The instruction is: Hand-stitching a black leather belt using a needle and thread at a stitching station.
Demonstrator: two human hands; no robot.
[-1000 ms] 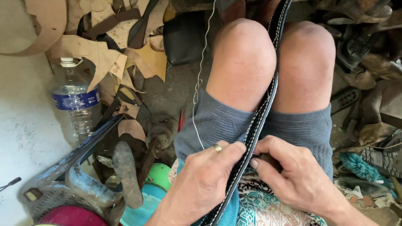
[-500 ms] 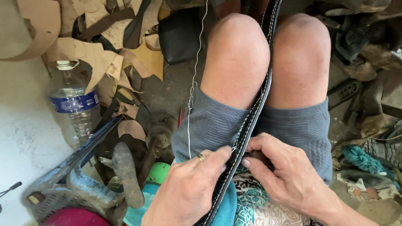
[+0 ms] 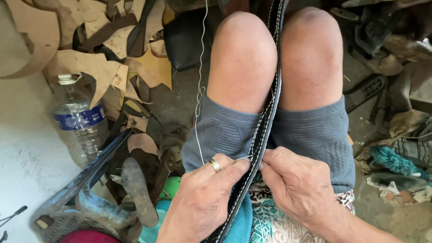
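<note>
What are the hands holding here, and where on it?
Both hands, left and right, pinch the black stitched leather strap at its edges, just below the knees.

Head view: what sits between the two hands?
The black stitched strap runs between the left hand and right hand, pinched from both sides. A white thread rises left of it. Seen in the head view.

Soft daylight lit the scene evenly, brightest on the pale floor left of the plastic bottle [image 3: 76, 121]. Above and right of the bottle, among the leather scraps [image 3: 103, 67], shadows lay deep. The picture was sharp centrally, with slight stretching toward the edges and no glare.
</note>
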